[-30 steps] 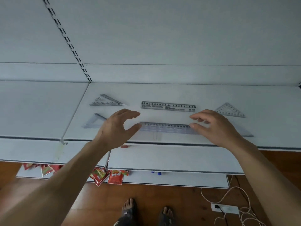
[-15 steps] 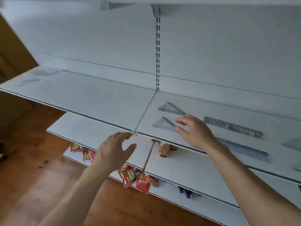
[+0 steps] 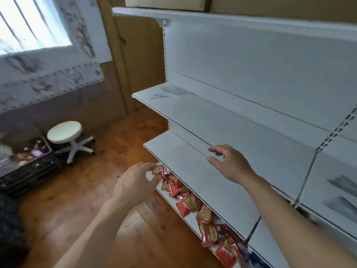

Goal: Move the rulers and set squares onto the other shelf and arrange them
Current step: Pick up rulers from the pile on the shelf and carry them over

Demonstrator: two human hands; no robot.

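Both hands are empty. The left hand (image 3: 133, 182) hangs in front of the white shelf unit (image 3: 251, 78), below the front edge of its lower shelf (image 3: 193, 167), the fingers loosely curled, its grip released. The right hand (image 3: 229, 163) floats over that lower shelf, just under the front edge of the middle shelf (image 3: 222, 120), thumb and fingers spread apart in a relaxed curve, grasping nothing.

The rulers and set squares (image 3: 342, 192) lie on the next shelf bay, at the far right end of the shelf unit, past the slotted upright (image 3: 336, 130); motion blur smears them into grey streaks, so I cannot tell one piece from another. At the far left end of the middle shelf sit more faint grey shapes (image 3: 170, 91), too blurred to identify.

Under the lower shelf, red snack packets (image 3: 189, 202) are heaped along the bottom shelf, running from beside the left hand toward the right. Out from the shelf unit, across the wooden floor (image 3: 81, 190), stands a white round stool (image 3: 67, 136) on a wheeled base.
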